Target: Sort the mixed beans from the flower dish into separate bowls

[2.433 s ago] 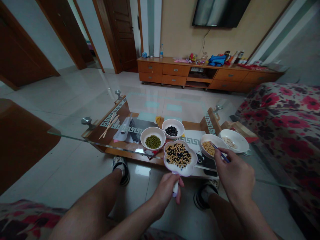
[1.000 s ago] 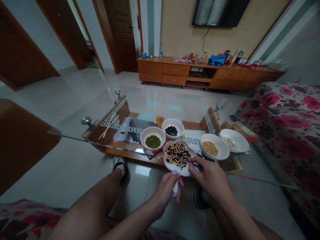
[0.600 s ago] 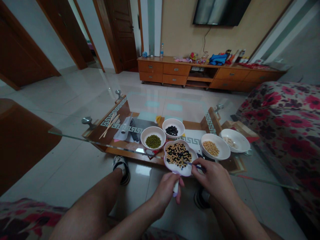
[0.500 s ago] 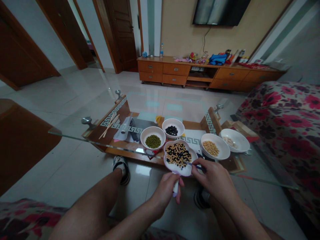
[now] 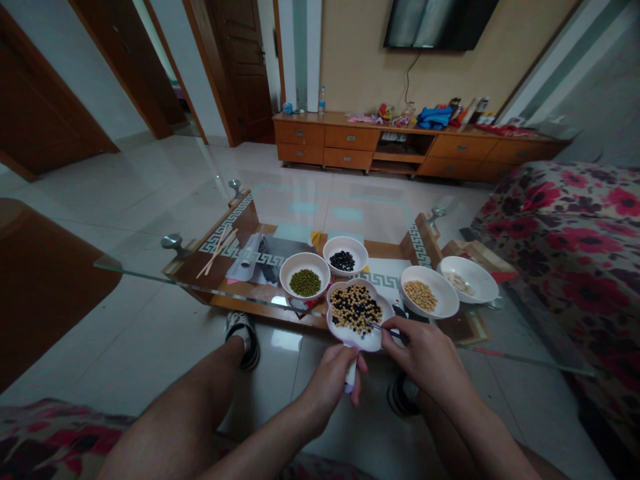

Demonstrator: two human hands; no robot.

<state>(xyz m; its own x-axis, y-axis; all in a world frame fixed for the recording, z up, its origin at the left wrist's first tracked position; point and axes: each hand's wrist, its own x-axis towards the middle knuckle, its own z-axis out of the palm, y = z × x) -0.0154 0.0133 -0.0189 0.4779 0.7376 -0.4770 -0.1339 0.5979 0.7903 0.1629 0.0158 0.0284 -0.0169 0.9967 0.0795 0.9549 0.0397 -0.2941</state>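
Observation:
My left hand point(image 5: 333, 377) is wrapped round the handle of a white, lilac-edged, flower-shaped dish point(image 5: 369, 342). In the dish lie black beans and yellow soybeans point(image 5: 356, 308), mixed together. My right hand point(image 5: 425, 350) pinches a slim dark tool point(image 5: 393, 332) that looks like tweezers; its tip is among the beans at the dish's near right side. Whether the tip grips a bean is too small to tell. Past the dish stand a bowl of green mung beans point(image 5: 305, 283) and a bowl of black beans point(image 5: 343, 261). A bowl of soybeans point(image 5: 420, 295) stands to the right.
A bowl with a few pale pieces point(image 5: 459, 284) stands at the far right of the glass table point(image 5: 280, 200). Several chopsticks point(image 5: 217, 252) and papers point(image 5: 245, 263) show at the left. Farther off are a TV cabinet point(image 5: 350, 138) and a floral-covered sofa point(image 5: 565, 213).
The view has shifted very slightly. Both hands keep their grips, and the tool's tip stays among the beans at nearly the same spot.

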